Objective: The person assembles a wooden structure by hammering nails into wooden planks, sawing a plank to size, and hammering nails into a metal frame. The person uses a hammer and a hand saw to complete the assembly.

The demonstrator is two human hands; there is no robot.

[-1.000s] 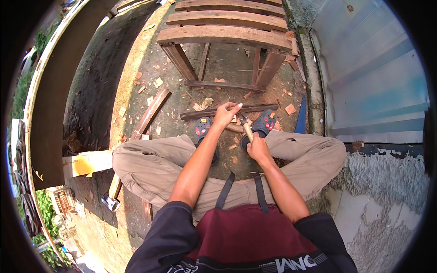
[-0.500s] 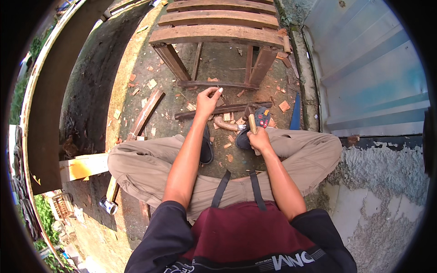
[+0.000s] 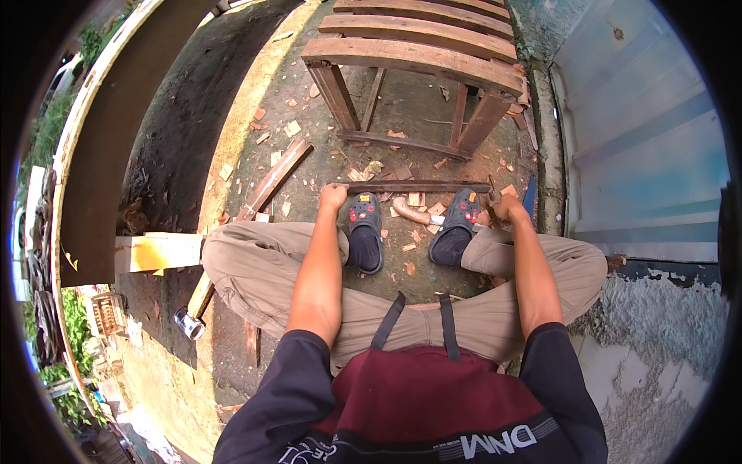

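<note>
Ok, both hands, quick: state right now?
Left hand: closed on the dark wooden strip, left end.
Right hand: closed, apparently on a hammer.

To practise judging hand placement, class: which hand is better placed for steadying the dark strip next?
Probably the left. The left hand is closed at the left end of the dark strip, while the right hand, near the other end, seems occupied with a tool.
</note>
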